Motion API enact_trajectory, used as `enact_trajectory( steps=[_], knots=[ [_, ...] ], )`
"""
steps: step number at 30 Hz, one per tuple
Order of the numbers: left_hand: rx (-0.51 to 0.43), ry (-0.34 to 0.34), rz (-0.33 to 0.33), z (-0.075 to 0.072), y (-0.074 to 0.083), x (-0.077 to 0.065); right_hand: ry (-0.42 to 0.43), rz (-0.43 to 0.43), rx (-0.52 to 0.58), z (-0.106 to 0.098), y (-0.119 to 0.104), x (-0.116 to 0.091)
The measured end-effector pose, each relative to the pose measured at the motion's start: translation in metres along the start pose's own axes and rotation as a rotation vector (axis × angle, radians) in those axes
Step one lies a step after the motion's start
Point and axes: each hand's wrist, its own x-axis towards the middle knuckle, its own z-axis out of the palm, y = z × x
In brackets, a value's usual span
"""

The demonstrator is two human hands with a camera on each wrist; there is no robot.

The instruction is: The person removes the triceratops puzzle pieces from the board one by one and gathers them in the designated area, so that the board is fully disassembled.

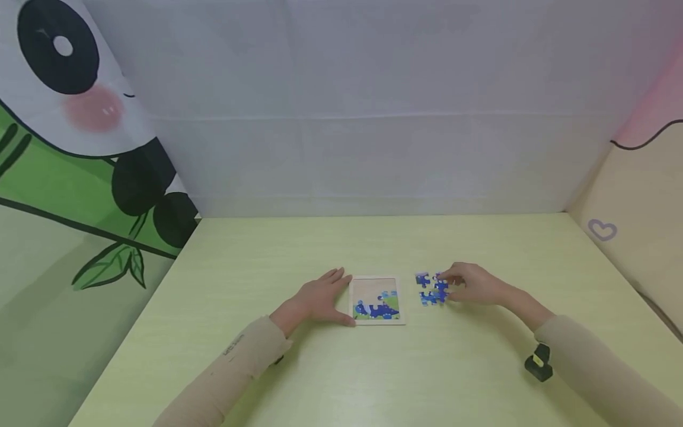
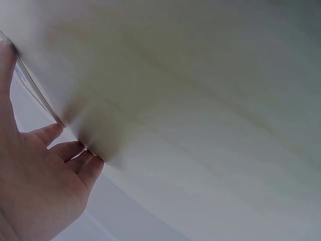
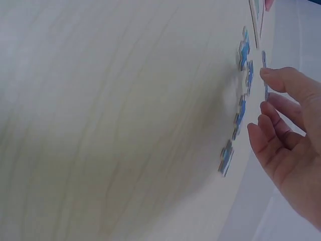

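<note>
My left hand (image 1: 320, 299) is spread wide, thumb held away from the other fingers, resting against the near side of one square wooden puzzle tray (image 1: 402, 302) rather than gripping it; the thumb lies at the tray's lower corner, the fingertips near its upper one. My right hand (image 1: 477, 284) reaches inward from the other side, wrist bent, thumb and forefinger closed in a pinch on one puzzle piece (image 3: 266, 88), the remaining fingers loosely curled. Just below that pinch I count four loose pieces (image 3: 241, 115) lying on the table (image 1: 373, 373), blue on top; the tray sits beyond them, between my two hands. Inside it, a blue figure on green fills the part nearest me and runs up the side toward my right hand, with bare wood toward my left fingertips; those fitted pieces are too small to count.
</note>
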Motion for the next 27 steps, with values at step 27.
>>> enact_trajectory(
  steps=[27],
  knots=[
    [0.008, 0.0, -0.007, 0.003, -0.003, 0.003, -0.063, 0.06, 0.081, 0.003, 0.028, -0.008]
  ],
)
